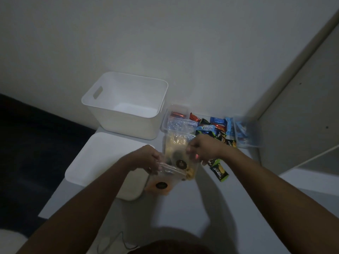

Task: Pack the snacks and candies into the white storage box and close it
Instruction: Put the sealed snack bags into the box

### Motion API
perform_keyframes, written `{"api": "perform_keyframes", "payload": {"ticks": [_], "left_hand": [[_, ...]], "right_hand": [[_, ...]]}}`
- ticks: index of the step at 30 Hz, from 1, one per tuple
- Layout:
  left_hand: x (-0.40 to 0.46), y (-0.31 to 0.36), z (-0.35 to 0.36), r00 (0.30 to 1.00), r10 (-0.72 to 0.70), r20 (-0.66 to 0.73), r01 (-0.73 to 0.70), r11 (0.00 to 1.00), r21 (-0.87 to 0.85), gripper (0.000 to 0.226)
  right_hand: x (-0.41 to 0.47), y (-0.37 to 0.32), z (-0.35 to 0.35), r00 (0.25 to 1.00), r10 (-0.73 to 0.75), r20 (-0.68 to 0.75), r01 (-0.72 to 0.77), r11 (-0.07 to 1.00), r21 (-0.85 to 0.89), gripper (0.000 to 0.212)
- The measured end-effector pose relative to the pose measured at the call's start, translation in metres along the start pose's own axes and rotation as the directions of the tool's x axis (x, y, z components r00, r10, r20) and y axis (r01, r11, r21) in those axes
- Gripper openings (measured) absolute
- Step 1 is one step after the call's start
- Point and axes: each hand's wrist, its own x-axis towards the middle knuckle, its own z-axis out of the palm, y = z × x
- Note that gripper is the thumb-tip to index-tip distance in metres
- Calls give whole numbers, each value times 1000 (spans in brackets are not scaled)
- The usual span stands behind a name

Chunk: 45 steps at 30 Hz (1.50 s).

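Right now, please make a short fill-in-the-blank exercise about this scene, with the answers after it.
1. The white storage box has ____ inside it.
2. The white lid lies flat on the table, on the side of the box ____ to the person.
3. Both hands, left hand and right hand, hold one clear ____ of snacks.

Answers: nothing; nearer; bag
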Motion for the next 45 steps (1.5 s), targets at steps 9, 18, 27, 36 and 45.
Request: {"api": "perform_keyframes", "payload": {"ticks": [9,18,27,36,45], "left_hand": [[-40,73,-104,977,3,-215,-11,999,-37,7],[-44,126,-192,899,26,-436,-95,986,-138,6],[41,108,-219,841,-87,-534,-81,955,-284,6],[131,56,-211,868,-143,-476,-43,932,-359,11],[169,39,-191,941,-240,-241,88,857,-508,21]], "right_hand": [[4,-95,-90,981,-99,-165,116,988,98,23],[44,-172,-142,907,-38,-420,166,948,273,16],[137,-189,-119,889,198,-413,9,895,447,8],[220,-157,-84,867,325,-377,-169,905,391,14],[245,-141,-78,891,315,-328,-218,929,298,31]]}}
